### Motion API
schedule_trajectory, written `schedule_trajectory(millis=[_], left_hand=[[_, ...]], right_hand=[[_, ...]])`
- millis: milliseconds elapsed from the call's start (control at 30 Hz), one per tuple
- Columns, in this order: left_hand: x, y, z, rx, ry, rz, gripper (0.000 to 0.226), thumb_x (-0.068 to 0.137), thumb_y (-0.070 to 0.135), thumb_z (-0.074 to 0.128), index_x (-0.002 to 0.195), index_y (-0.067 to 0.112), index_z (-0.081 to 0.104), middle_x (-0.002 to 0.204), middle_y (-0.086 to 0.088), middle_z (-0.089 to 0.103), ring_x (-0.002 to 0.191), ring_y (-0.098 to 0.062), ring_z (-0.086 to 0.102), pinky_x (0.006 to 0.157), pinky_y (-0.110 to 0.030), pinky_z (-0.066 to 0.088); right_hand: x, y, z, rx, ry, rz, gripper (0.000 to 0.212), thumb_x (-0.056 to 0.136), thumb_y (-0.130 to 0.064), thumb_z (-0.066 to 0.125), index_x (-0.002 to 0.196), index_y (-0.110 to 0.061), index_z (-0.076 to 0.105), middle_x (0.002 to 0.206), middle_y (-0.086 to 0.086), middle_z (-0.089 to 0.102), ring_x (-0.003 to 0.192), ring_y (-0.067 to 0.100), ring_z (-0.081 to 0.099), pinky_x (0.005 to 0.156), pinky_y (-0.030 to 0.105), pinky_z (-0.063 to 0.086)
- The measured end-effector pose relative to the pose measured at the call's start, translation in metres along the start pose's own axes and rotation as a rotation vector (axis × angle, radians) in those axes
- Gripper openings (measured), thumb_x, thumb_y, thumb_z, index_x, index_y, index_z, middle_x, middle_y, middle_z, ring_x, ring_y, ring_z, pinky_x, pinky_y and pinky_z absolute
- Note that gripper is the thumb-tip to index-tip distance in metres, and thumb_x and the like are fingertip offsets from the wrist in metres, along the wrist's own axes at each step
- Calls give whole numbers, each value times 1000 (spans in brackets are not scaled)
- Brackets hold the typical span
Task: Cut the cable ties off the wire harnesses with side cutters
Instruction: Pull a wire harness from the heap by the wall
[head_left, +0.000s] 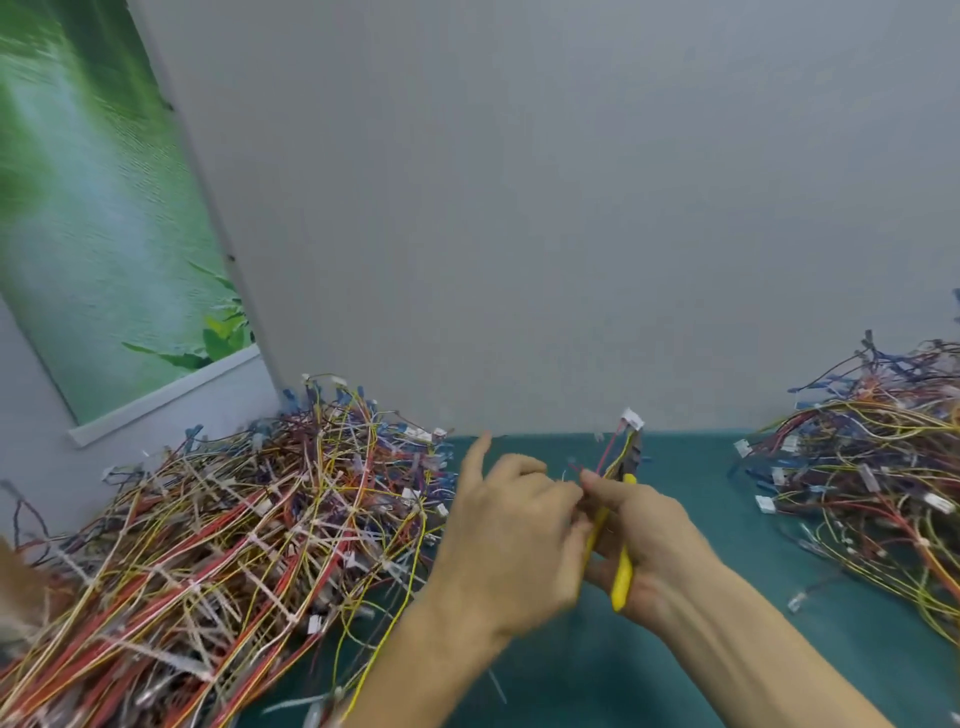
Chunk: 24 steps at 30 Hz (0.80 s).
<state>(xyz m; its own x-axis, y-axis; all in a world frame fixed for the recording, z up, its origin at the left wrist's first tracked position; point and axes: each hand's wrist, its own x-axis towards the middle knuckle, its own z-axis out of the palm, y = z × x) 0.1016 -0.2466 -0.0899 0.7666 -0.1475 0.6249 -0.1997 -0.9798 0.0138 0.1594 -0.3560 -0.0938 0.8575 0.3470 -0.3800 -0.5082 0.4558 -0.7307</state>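
- The right hand (652, 540) grips the side cutters (622, 574): the yellow handles run through the palm, the fingers are curled round them and the thumb lies along the top, pointing left.
- The cutters' dark head points up and away from the person, in among the wires. Blur hides whether the blades are parted or closed.
- The left hand (511, 530) is just beside the right, their fingertips touching. Its index finger (478, 454) sticks straight up, while the other fingers curl in and seem to pinch the wires where the two hands meet — the blur there leaves the grip unsure.
- The wire harness (615, 449) being worked on is held above the mat between the two hands. Its red and yellow wires rise from the fingertips to a white connector (632, 419) at the top.
- A big left pile (234, 545) of tangled harnesses lies on the mat left of the hands and reaches back to the wall. Pale cable ties (270, 597) cross its red, yellow and dark wires in many places.
- A right pile (878, 467) lies well apart on the far right, running out of view, with blue wires and white plugs showing.
- Both forearms are over the teal mat (571, 675) — a pale sliver lies on it near the left forearm.
- A plain grey wall (571, 208) stands behind, and a green poster (104, 208) hangs at the upper left.
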Motion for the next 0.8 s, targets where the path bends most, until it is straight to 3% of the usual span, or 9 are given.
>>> schedule_trajectory(millis=[67,133,167,233,300,400,533,667,800], left_hand=[[4,-14,-9,-239,74,-135,27,86,35,52,99,22,71,96,5,72,95,-12,63,97,-30,44],[10,-40,-16,-367,-60,-318,31,95,40,50,114,22,67,111,5,69,101,-9,60,92,-21,42],[12,-55,-18,-292,-199,-351,35,95,49,46,112,25,66,109,6,68,100,-11,61,91,-23,44],[9,-82,-21,-133,-442,-373,52,87,70,32,83,28,63,86,8,67,82,-12,62,81,-30,47],[3,-104,-24,-92,-522,-396,58,79,78,34,68,28,61,67,9,62,66,-7,57,68,-29,45],[-5,-126,-31,-175,-465,-413,39,73,68,61,75,30,70,67,9,66,64,-4,59,62,-23,44],[-12,-126,-31,-375,-341,-410,12,79,39,73,76,28,71,75,8,69,71,-5,62,67,-26,49],[-17,-122,-25,-523,-379,-414,16,82,41,69,78,25,72,75,1,69,66,-7,60,65,-20,47],[-22,-135,-24,-578,-205,-500,22,80,47,66,73,26,72,61,-8,58,55,-10,47,59,-26,39]], right_hand=[[6,4,-4,-40,21,-45,11,95,-9,57,85,-10,60,57,1,60,47,12,52,52,29,47],[12,5,-12,-41,61,-68,12,96,-10,56,84,-10,58,57,-1,61,45,10,52,54,29,45],[14,5,-16,-28,82,-75,12,96,-11,56,84,-10,57,58,-1,61,44,10,52,54,30,46],[18,0,-25,-6,114,-93,14,97,-12,55,83,-11,56,63,0,61,43,9,53,53,30,48],[22,-4,-31,-4,142,-114,16,97,-13,54,82,-11,56,67,2,59,48,11,53,53,30,47],[26,-4,-36,-12,177,-134,18,97,-12,55,79,-9,55,69,4,57,55,15,52,55,32,46],[28,8,-33,-65,190,-132,16,94,-7,59,79,-7,56,69,7,58,56,18,53,56,34,48],[27,15,-30,-157,157,-75,14,87,2,64,80,-6,55,66,11,59,56,21,59,51,33,54],[26,6,-40,-175,197,-116,14,89,1,62,80,-6,54,67,12,58,57,22,59,54,36,54]])
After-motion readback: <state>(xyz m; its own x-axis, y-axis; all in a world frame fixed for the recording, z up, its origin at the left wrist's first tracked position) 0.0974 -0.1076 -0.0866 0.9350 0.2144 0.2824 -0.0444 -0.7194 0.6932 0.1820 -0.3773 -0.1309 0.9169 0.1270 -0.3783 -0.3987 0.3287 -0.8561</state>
